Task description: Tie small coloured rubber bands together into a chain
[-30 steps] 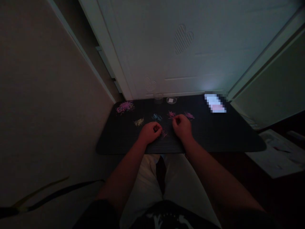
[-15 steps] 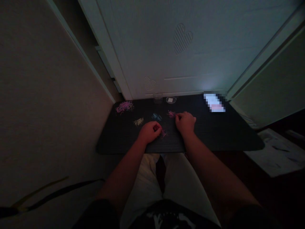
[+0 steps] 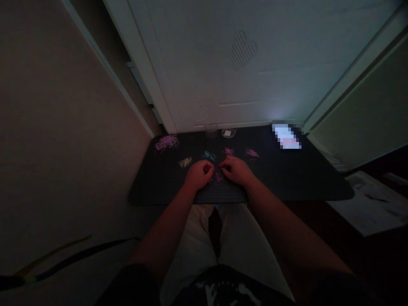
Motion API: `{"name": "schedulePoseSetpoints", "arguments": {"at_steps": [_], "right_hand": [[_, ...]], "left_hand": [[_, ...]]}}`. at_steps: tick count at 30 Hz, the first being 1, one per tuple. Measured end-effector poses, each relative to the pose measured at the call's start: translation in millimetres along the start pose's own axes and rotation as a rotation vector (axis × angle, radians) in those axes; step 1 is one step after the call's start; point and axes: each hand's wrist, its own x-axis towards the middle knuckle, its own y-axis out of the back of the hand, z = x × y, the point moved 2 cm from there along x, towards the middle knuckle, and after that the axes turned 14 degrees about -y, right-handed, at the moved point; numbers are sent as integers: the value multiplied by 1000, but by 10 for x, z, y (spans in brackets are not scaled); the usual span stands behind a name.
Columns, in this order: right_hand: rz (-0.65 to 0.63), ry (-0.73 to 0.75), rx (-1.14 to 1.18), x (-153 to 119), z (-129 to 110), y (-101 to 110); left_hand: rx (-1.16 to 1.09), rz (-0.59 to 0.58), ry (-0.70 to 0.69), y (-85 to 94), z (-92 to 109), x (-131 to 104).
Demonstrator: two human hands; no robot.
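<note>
Small piles of thin coloured pieces lie on the dark table [image 3: 274,178]. My left hand [image 3: 199,175] is closed at the near middle, its fingertips beside a small pink pile [image 3: 217,178]. Facing it, my right hand [image 3: 236,170] is pinched just right of that pile; anything between either hand's fingers is too small to make out. Beyond them are a blue pile [image 3: 209,155], a pink pile [image 3: 228,151] and another pink pile [image 3: 251,152]. A pale yellow pile [image 3: 185,162] is left of my left hand, and a larger pink-purple pile [image 3: 166,143] sits at the far left.
A clear container [image 3: 211,131] and a round clear lid [image 3: 228,133] with a white label stand at the back edge. A lit, blurred-out screen [image 3: 287,137] is at the back right. A white door [image 3: 197,63] rises behind the table.
My right hand has moved left and slightly nearer, away from the far pink piles and close to my left hand. The right pink pile, hidden before, now shows. My left hand has shifted slightly left.
</note>
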Motion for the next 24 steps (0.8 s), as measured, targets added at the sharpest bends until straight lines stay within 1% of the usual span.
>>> {"name": "schedulePoseSetpoints", "arguments": {"at_steps": [6,12,16,20,24], "right_hand": [[16,-7,-21,13,22,-16],[38,22,141,0,63,-41],[20,37,247,-19,58,-45],[6,49,287,-34,43,-39],[11,54,291,-39,39,-30]], "left_hand": [[20,-28,4,5,24,8],[5,8,-26,11,35,6],[-6,-6,-45,10,35,4],[-11,-33,-62,1,19,8],[-14,-21,-68,-8,-1,5]]}}
